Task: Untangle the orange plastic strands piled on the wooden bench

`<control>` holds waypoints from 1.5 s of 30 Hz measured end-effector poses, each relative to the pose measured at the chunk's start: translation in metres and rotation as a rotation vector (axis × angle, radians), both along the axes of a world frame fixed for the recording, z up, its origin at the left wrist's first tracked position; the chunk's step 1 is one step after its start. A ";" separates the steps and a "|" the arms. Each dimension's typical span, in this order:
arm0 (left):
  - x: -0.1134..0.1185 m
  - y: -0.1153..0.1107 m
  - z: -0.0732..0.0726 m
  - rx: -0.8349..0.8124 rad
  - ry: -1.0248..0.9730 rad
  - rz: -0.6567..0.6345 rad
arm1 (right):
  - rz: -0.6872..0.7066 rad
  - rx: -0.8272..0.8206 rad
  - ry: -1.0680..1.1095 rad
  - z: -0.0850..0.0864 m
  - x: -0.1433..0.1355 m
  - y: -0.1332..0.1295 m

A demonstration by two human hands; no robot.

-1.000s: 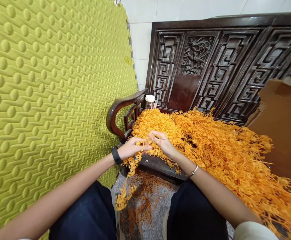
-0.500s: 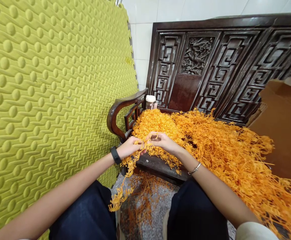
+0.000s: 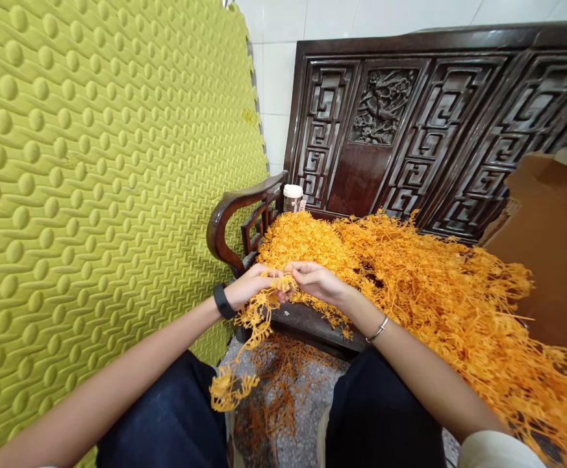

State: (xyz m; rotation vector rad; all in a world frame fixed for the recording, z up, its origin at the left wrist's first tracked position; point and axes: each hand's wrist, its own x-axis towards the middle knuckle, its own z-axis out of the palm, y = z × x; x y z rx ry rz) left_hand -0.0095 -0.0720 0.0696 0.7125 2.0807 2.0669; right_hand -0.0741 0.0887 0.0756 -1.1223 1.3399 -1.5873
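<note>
- Orange strand [image 3: 256, 318] dangles in front of the bench [image 3: 307, 322], held in the loosely curled fingers of the left hand [image 3: 254, 286].
- Right hand [image 3: 318, 283] pinches the strand's upper end above the bench's front edge, fingertips nearly closed.
- From my distant post I see an orange heap [image 3: 439, 286] across the bench, a lidded cup [image 3: 293, 198] at its back corner, scraps [image 3: 280, 396] on the floor [image 3: 310, 413] below it.

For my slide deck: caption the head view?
Left hand holds an orange strand, right hand at its top, orange heap behind.
</note>
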 end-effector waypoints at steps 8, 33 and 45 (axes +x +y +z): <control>0.002 -0.004 0.000 0.106 0.061 -0.015 | -0.229 -0.382 -0.243 0.012 -0.017 0.010; -0.016 -0.007 -0.016 -0.277 0.244 0.690 | -0.321 0.127 0.545 0.004 -0.015 0.005; -0.014 -0.004 -0.012 -0.140 0.095 0.506 | -0.502 0.004 0.578 0.001 -0.008 -0.001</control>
